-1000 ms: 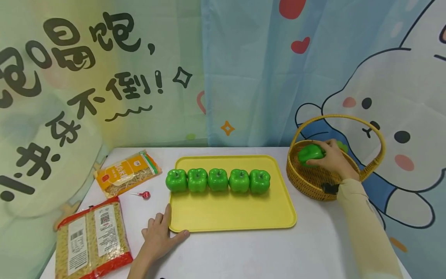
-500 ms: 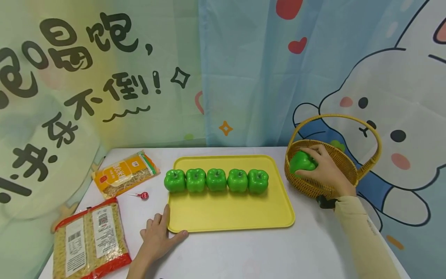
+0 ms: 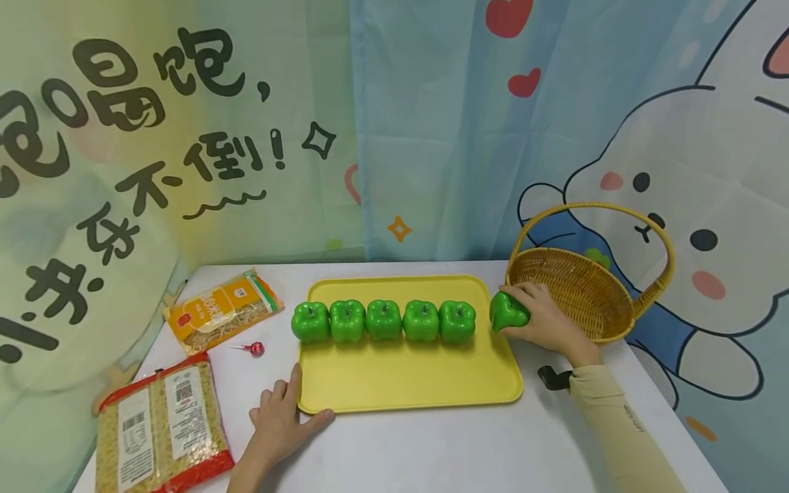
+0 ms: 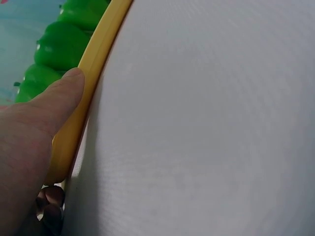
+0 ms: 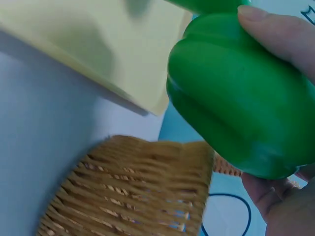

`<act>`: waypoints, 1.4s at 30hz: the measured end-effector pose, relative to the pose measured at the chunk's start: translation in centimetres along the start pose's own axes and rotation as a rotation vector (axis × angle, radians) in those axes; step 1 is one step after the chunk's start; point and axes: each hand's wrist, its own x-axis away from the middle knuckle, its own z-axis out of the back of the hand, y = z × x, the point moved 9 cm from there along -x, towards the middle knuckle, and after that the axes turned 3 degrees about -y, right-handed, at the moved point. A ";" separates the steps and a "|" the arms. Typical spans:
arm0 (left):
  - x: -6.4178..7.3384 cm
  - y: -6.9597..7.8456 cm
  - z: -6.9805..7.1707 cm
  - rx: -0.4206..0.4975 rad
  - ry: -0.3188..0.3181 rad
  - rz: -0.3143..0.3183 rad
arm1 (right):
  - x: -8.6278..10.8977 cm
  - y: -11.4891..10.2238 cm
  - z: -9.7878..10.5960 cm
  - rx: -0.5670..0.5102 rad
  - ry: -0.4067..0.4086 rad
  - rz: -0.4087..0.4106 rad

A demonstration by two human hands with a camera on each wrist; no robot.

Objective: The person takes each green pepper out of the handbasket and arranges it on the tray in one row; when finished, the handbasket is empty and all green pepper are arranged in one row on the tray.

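Observation:
A green bell pepper point(image 3: 509, 312) is held by my right hand point(image 3: 545, 322), between the tray's right edge and the basket. In the right wrist view the thumb lies on one side of the bell pepper point(image 5: 241, 93) and the fingers on the other. A row of several green bell peppers point(image 3: 384, 320) stands along the back of the yellow tray point(image 3: 407, 380). My left hand point(image 3: 279, 418) rests at the tray's front left corner, index finger along its left side and thumb at the front edge. In the left wrist view the thumb touches the tray's rim point(image 4: 93, 59).
The wicker basket point(image 3: 592, 294) with a tall handle stands right of the tray, with no pepper visible inside. On the left lie an orange food packet point(image 3: 224, 308), a red lollipop point(image 3: 255, 348) and a large red-edged bag of grain point(image 3: 163, 424). A printed cloth hangs behind.
My right hand has lifted the bell pepper out of the basket and carried it left to the tray's right edge. My left hand has stayed at the tray corner.

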 end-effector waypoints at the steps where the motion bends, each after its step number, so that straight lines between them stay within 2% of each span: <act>1: 0.0 0.0 0.1 -0.001 0.003 -0.001 | -0.1 -0.3 -0.2 0.008 0.005 0.017; 7: -0.1 0.1 0.2 0.001 0.012 -0.005 | -0.8 -1.3 -1.6 0.059 0.031 0.081; 11: -0.2 0.1 0.2 0.002 0.016 -0.008 | -1.2 -1.1 -3.0 0.060 0.029 0.088; 18: -0.2 0.1 0.1 0.000 0.009 -0.008 | -1.5 -1.3 -4.3 0.088 0.075 0.117; 31: -0.3 0.0 0.2 -0.001 -0.012 0.003 | -1.4 -1.6 -4.4 0.089 0.077 0.111; 42: -0.5 0.0 0.2 0.001 -0.018 0.002 | -1.5 -1.8 -4.3 0.068 0.058 0.075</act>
